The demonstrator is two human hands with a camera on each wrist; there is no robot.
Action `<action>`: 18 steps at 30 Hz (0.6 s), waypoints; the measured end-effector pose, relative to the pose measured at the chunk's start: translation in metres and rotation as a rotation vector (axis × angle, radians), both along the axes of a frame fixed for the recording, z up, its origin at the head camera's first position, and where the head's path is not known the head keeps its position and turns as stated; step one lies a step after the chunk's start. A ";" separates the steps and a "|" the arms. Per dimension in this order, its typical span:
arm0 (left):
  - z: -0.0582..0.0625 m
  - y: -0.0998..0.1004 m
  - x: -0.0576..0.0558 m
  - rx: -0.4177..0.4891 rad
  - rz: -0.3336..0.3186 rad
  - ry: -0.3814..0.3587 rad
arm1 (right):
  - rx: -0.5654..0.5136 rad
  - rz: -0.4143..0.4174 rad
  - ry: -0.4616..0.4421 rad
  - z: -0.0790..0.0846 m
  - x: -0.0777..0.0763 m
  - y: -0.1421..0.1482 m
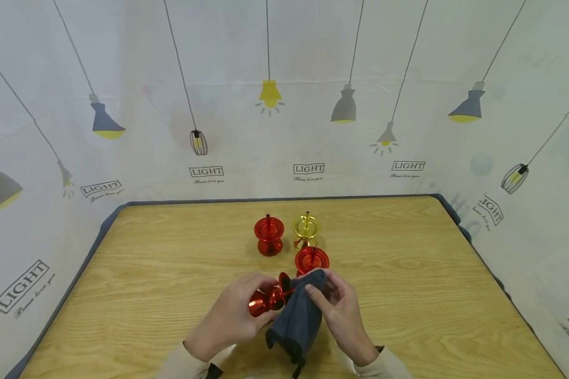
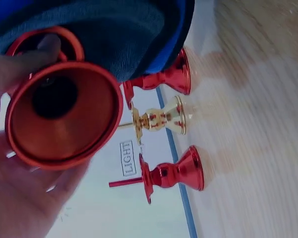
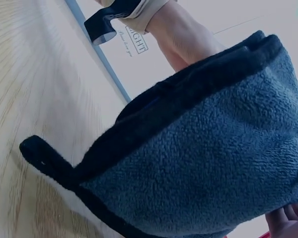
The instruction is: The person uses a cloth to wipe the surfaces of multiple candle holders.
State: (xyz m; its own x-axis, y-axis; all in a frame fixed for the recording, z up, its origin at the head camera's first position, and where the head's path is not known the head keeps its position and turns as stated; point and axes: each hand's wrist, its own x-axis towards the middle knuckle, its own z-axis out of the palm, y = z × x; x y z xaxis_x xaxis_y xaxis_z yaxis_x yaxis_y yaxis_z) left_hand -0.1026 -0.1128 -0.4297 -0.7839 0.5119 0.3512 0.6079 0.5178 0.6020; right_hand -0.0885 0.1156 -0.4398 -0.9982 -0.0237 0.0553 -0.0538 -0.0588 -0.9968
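Note:
Tipped on its side, a shiny red candle holder (image 1: 258, 304) is gripped by my left hand (image 1: 229, 316), thumb and fingers round its body. Its hollow base (image 2: 64, 144) faces the left wrist camera. My right hand (image 1: 346, 316) pinches a dark blue-grey cloth (image 1: 297, 318) with thumb and fingers. The cloth lies against the spike end of the red holder, covering part of the spike. In the right wrist view the fluffy cloth (image 3: 208, 153) hangs down with a dark hem and a corner loop (image 3: 47, 159).
Beyond my hands, a red candle holder (image 1: 269, 246), a gold one (image 1: 306, 227) and another red one (image 1: 312, 258) stand upright on the wooden table (image 1: 185, 247). The nearer red one is just past my right fingertips. A lamp-printed curtain (image 1: 237, 179) surrounds the table.

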 end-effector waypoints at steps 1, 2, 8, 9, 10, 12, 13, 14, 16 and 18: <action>0.000 0.001 0.000 -0.003 0.008 0.035 | -0.004 -0.006 -0.002 0.000 0.000 0.000; -0.001 0.002 0.001 -0.009 0.015 0.070 | -0.006 -0.007 -0.001 0.000 0.000 0.001; 0.001 0.003 0.001 -0.011 0.016 0.130 | -0.017 0.063 0.087 -0.003 0.002 0.007; 0.002 0.002 0.001 -0.011 0.013 0.116 | -0.017 0.084 0.114 -0.004 0.002 0.008; 0.002 0.001 0.001 -0.006 0.002 0.096 | -0.016 0.106 0.141 -0.005 0.002 0.010; 0.003 -0.001 0.001 0.017 -0.021 0.025 | -0.018 0.151 0.205 -0.006 0.002 0.012; 0.003 -0.002 0.001 0.034 -0.037 -0.019 | -0.018 0.169 0.236 -0.007 0.002 0.014; 0.003 -0.002 0.001 0.055 -0.056 -0.071 | -0.020 0.183 0.251 -0.008 0.002 0.015; 0.004 -0.004 0.001 0.093 -0.100 -0.174 | -0.025 0.205 0.274 -0.009 0.003 0.016; 0.005 -0.006 0.000 0.111 -0.129 -0.269 | -0.030 0.220 0.287 -0.011 0.003 0.017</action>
State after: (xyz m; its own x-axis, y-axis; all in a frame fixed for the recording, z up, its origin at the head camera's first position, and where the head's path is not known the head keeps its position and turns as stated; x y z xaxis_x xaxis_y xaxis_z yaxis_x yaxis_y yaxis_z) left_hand -0.1025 -0.1188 -0.4247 -0.7872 0.5836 0.1992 0.4754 0.3685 0.7989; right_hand -0.0855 0.1323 -0.4506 -0.9129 -0.2307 0.3367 -0.3143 -0.1289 -0.9405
